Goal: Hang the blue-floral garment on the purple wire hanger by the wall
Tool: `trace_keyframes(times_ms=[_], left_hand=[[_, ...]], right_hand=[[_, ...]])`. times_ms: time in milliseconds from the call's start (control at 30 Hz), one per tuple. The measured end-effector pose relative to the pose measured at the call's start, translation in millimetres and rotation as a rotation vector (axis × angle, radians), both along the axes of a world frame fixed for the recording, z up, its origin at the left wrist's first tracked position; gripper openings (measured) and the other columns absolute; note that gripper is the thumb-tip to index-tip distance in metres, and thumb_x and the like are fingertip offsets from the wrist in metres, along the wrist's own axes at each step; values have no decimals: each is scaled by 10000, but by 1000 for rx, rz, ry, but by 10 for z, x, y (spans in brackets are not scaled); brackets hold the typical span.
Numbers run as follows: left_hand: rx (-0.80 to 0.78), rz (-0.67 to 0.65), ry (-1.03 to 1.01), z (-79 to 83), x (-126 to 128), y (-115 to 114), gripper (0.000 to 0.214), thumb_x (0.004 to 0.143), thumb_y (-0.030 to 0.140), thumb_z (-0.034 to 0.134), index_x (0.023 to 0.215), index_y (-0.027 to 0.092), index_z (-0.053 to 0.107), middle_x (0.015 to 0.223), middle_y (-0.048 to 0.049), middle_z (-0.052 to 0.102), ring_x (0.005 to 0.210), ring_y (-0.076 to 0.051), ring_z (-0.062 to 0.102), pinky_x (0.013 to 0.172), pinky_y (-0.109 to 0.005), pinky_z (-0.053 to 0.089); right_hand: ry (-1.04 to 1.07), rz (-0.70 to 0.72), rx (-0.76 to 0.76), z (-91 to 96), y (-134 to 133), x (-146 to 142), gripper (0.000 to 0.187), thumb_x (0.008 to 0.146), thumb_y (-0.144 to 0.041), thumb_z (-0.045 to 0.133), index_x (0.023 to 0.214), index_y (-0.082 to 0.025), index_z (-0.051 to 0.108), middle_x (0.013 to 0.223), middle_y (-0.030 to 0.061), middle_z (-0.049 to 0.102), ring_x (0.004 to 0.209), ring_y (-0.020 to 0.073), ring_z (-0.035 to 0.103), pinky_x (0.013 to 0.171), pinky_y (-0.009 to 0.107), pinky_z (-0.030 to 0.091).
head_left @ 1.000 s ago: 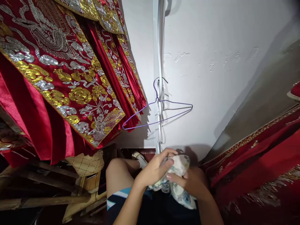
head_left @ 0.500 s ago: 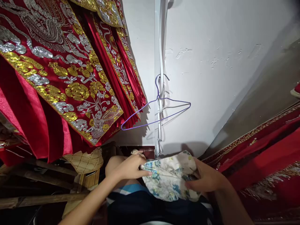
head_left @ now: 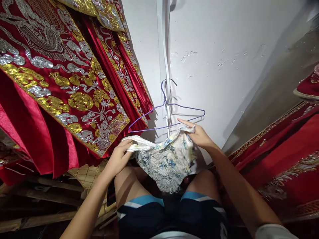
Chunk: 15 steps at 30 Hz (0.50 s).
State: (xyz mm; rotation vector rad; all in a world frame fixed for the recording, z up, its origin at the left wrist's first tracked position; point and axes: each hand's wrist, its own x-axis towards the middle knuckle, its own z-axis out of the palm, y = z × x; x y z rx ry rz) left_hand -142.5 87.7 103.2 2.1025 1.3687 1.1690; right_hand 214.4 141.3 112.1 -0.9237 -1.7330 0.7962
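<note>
The cloth (head_left: 164, 166) hangs above the knees (head_left: 205, 179), its band (head_left: 143, 146) stretched between both hands. The left hand (head_left: 118, 157) clamps the band at 9 o'clock; the right hand's (head_left: 200, 135) grip pinches it at 2 o'clock, index finger (head_left: 185, 122) extended. The cloth is opened out but wholly off the hanger (head_left: 164, 102), which hangs at 12 o'clock.

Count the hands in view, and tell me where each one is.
2. The left hand grips the left end of the floral cloth; the right hand holds its right end. No other hands show.
</note>
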Motion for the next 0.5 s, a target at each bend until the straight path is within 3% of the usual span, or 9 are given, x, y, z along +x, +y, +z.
trace_keyframes(times_ms=[67,167,233,333,500], left_hand=[[-25,26,-93,8,42,12,206,815,401,642,789,227,749,1071,-100,731,1126,-324,594,1080,-377,387],[-27,80,-100,19,48,43,235,828,410,625,710,210,661,959,-82,714,977,-281,613,956,-329,446],[-15,137,-47,31,41,60,276,874,425,568,727,198,622,898,-63,692,865,-243,603,853,-304,462],[-9,188,3,62,78,74,278,911,426,534,788,189,610,886,-43,686,821,-220,594,779,-282,451],[115,57,-154,258,423,145,117,874,315,643,906,204,621,984,-48,710,919,-219,641,822,-271,456]], right_hand=[[-44,4,28,-78,209,-92,358,849,-310,567,1153,-205,724,1168,85,721,1208,252,601,1084,387,411],[-97,-72,16,-203,344,-126,202,852,-301,521,847,-191,691,850,37,690,875,213,627,866,328,470],[-82,-148,8,-239,311,-93,200,832,-329,552,693,-191,587,676,-8,570,680,168,525,691,280,417],[-57,-225,2,-208,173,-8,294,807,-385,608,612,-200,490,600,-33,444,613,140,416,605,268,324],[-95,-192,-40,-158,1,34,290,805,-356,601,601,-205,461,598,-33,430,608,135,416,579,263,296]])
